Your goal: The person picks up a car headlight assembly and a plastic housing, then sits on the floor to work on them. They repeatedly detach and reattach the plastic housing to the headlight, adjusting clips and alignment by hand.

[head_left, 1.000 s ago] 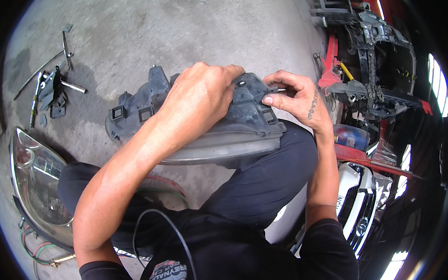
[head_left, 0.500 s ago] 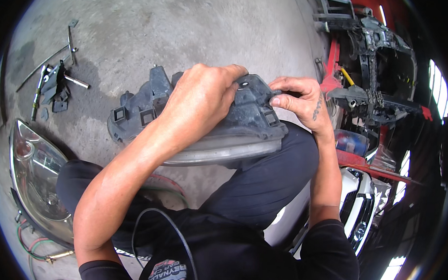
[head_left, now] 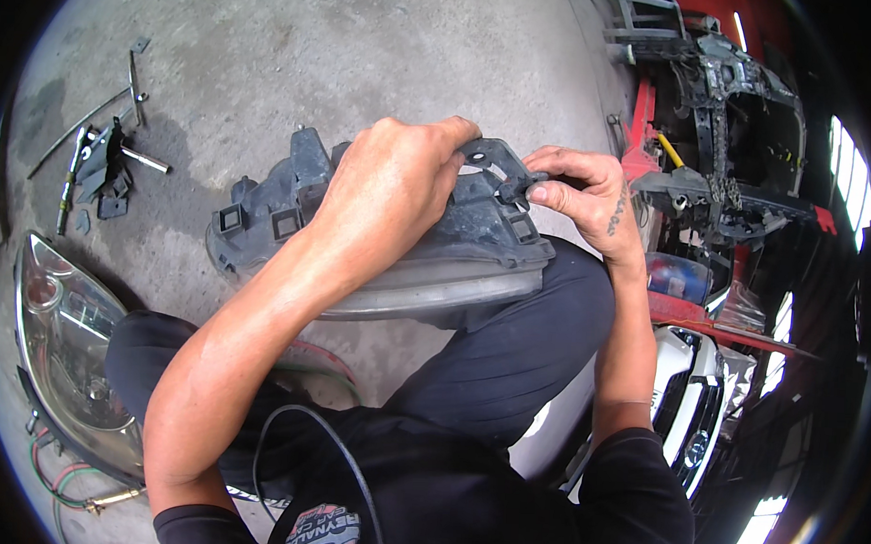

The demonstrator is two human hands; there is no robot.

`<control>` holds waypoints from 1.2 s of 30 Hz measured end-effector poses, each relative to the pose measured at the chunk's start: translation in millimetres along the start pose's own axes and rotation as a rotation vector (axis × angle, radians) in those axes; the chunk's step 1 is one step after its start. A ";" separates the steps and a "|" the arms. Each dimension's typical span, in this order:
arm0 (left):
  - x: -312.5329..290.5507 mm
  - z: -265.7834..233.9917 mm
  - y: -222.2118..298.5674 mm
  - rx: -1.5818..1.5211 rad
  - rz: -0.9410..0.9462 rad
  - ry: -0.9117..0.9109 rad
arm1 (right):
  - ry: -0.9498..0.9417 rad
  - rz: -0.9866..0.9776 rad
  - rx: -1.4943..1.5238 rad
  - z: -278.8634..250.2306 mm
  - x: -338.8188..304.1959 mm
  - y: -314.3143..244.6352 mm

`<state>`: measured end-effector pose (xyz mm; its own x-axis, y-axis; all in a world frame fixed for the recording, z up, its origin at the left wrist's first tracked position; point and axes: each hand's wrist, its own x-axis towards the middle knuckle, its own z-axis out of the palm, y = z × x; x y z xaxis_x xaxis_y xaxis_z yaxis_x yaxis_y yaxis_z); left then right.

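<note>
Left hand (head_left: 393, 179): I'm grasping the headlight housing (head_left: 480, 226) from above
Right hand (head_left: 584, 191): I'm pinching its corner bracket (head_left: 508, 159)
Housing: sitting under left hand, beside right
Clear headlight (head_left: 76, 341): lying left of my hands

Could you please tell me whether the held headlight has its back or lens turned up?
Back up: its black housing shows on top, with square openings; left hand over it, right hand pinching it.
</note>
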<state>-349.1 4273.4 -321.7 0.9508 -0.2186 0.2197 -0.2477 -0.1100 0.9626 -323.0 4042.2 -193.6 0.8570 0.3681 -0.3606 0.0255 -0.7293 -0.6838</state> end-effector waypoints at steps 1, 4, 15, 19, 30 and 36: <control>0.5 -0.1 0.0 0.000 0.000 0.001 | 0.001 -0.021 -0.011 -0.1 0.3 0.4; -0.7 -1.2 -0.9 -0.006 -0.002 0.000 | -0.005 -0.056 0.006 0.4 0.9 1.0; -2.3 -5.4 1.9 -0.038 0.002 -0.020 | -0.063 -0.071 0.044 -8.0 1.3 5.6; -2.1 -3.6 0.3 -0.023 -0.003 -0.010 | -0.101 -0.051 0.002 -6.3 2.3 2.8; -2.1 -3.0 2.1 -0.021 -0.004 0.000 | -0.144 -0.036 -0.060 -7.3 5.0 3.1; -1.5 -2.4 1.6 -0.026 -0.019 -0.003 | -0.154 -0.042 -0.087 -9.1 4.6 2.4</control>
<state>-350.4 4275.9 -320.1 0.9547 -0.2199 0.2007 -0.2245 -0.0892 0.9704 -314.3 4036.9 -191.1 0.7655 0.4784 -0.4303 0.1097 -0.7560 -0.6454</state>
